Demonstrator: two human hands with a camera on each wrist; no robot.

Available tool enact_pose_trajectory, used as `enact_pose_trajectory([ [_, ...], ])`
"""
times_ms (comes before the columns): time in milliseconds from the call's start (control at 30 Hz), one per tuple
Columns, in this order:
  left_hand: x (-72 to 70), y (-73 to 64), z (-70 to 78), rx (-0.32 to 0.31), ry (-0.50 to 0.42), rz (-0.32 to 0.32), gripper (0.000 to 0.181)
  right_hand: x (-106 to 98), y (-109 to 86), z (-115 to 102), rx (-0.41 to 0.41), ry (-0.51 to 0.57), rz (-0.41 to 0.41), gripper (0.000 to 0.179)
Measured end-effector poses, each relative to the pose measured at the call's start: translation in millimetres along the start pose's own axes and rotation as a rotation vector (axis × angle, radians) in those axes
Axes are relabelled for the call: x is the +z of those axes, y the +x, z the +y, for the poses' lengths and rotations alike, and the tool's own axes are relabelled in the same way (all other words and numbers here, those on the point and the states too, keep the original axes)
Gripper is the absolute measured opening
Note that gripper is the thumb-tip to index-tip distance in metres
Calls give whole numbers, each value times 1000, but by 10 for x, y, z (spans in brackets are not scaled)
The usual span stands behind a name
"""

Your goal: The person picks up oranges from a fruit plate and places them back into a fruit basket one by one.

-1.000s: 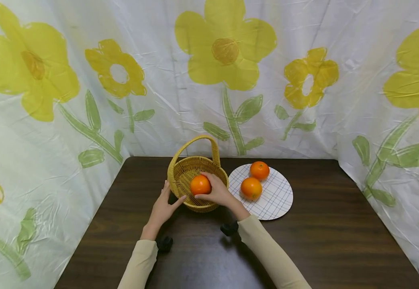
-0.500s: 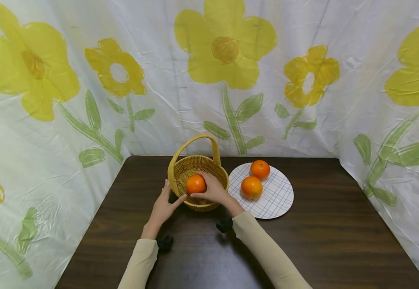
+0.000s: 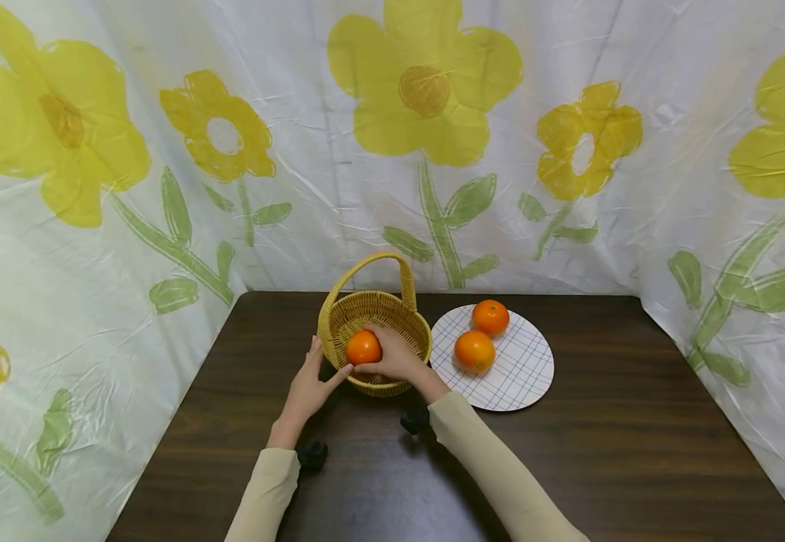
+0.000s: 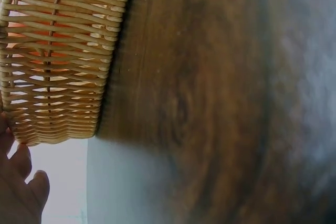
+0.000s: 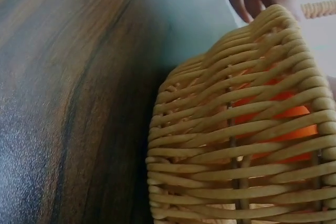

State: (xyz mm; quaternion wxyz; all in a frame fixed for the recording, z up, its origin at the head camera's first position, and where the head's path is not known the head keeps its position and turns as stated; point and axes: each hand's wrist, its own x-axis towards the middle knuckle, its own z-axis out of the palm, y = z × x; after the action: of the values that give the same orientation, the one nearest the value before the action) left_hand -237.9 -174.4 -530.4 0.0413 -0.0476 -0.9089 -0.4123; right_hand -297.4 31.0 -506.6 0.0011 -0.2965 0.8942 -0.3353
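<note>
A yellow wicker basket (image 3: 380,302) with a tall arched handle stands at the middle back of the table. My right hand (image 3: 399,356) reaches over its front right rim and holds an orange (image 3: 360,348) between thumb and fingers inside it. Through the weave, the orange (image 5: 294,129) shows as a bright patch in the right wrist view. At the basket's left, my left hand (image 3: 307,389) has thumb and fingers spread against the outer wall. In the left wrist view, its fingertips (image 4: 21,158) meet the basket's woven side.
Right of the basket lies a round white placemat (image 3: 521,376) with a blue grid. On it sit two oranges, a rear one (image 3: 490,318) and a front one (image 3: 474,352). A flowered curtain (image 3: 338,188) hangs behind the dark wooden table (image 3: 636,421).
My right hand has moved the orange left inside the basket, toward its left wall. The left hand stays at the basket's side, and the two oranges on the placemat stay put.
</note>
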Motion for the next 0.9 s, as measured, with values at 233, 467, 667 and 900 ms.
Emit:
enact_pose_trajectory([
  [233,4,1,-7,-3,-4,6,82,9,7,-1,23,-18,-21,83],
  [467,13,-9,-5,-12,-10,-3,83,19,-8,-5,55,-56,-55,83],
  [667,13,-6,-1,-11,-6,-3,83,21,-16,-24,68,-109,-60,86],
  [900,20,-2,-17,3,-8,7,81,30,-16,-27,61,-162,-39,86],
])
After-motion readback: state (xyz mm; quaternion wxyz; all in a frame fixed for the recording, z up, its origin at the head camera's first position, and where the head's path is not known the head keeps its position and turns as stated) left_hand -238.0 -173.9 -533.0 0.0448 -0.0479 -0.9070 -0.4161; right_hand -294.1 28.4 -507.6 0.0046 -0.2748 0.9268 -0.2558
